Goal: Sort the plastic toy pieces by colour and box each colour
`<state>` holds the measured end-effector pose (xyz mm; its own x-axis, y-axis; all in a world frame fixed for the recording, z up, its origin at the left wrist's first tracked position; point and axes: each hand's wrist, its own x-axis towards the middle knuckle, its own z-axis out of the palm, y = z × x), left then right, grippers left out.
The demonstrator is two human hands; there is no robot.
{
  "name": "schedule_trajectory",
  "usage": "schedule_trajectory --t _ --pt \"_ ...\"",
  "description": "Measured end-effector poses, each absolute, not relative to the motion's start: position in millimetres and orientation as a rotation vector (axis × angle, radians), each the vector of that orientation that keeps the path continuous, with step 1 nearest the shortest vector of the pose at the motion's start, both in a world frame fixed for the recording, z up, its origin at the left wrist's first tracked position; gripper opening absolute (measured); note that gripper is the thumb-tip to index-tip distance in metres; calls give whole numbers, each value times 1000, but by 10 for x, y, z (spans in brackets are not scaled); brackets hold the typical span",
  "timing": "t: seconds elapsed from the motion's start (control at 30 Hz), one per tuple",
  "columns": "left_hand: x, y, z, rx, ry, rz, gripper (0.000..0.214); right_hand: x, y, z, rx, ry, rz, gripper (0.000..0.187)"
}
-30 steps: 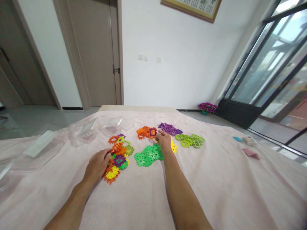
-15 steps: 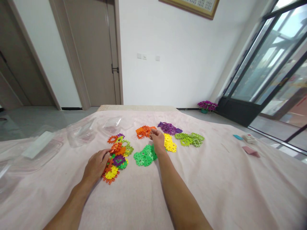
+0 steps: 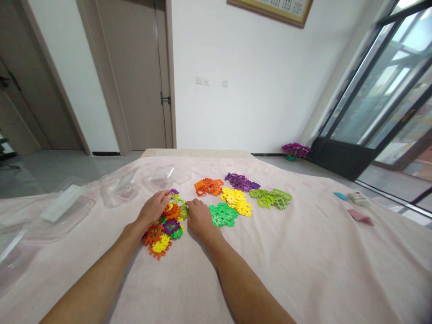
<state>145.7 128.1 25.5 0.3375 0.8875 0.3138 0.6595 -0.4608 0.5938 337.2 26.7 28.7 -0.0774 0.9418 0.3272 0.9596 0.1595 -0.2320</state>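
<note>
At far L: clr trays (image 3: 119, 191); green pcs (image 3: 224, 215) by R hand (image 3: 200, 218).

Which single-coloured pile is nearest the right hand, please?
The darker green pile, beside the right hand; the lime, yellow, orange and purple piles all lie farther away.

Past the desk, a brown door (image 3: 133, 72) with a dark handle (image 3: 165, 100) stands beside a white wall (image 3: 243, 117) bearing small switch plates (image 3: 199, 80) and a gold-framed picture (image 3: 275, 10). Purple flowers (image 3: 296, 149) sit in a green pot (image 3: 290, 158) near dark-framed glass panels (image 3: 357, 117). On the pale pink cloth (image 3: 290, 274), a blue piece (image 3: 341, 196), a white object (image 3: 358, 198) and a folded pink piece (image 3: 360, 217) lie close together.
</note>
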Motion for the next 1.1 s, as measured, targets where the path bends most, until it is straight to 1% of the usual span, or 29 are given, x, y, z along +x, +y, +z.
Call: schedule_trajectory --t 0.07,0.13,0.27,0.37,0.47,0.57,0.67,0.83,0.87,1.0,1.1 --pt "1569 1409 260 2392 1338 716 55 3374 257 292 -1812 -2066 -88 33" --pt "1654 1488 232 2442 1354 645 49 3375 252 291 -1816 -2078 -92 31" --pt "1688 1493 187 2480 1329 612 39 3383 250 282 -1832 -2065 -76 25" --pt "1617 1406 238 2518 1254 575 35 3393 262 283 -1853 -2028 -39 27" --pt "1505 1282 328 2470 1207 574 41 3390 284 298 -1900 -1969 5 29" --pt "1368 1151 354 2394 1189 707 47 3379 302 313 -1940 -1939 -4 26" --pt "1208 1032 256 2295 1332 834 51 3378 309 311 -1957 -1954 -29 24" --pt "1024 826 -3 2188 1543 859 55 3402 322 281 -1923 -1841 41 31" --pt "1014 784 -31 2206 1564 846 54 3408 333 279 -1891 -1808 68 30" --pt "1029 676 -33 2272 1571 819 51 3488 416 315 -1721 -1662 270 15" --pt "1033 676 5 2275 1552 808 53 3676 499 382 -1601 -1501 334 12"
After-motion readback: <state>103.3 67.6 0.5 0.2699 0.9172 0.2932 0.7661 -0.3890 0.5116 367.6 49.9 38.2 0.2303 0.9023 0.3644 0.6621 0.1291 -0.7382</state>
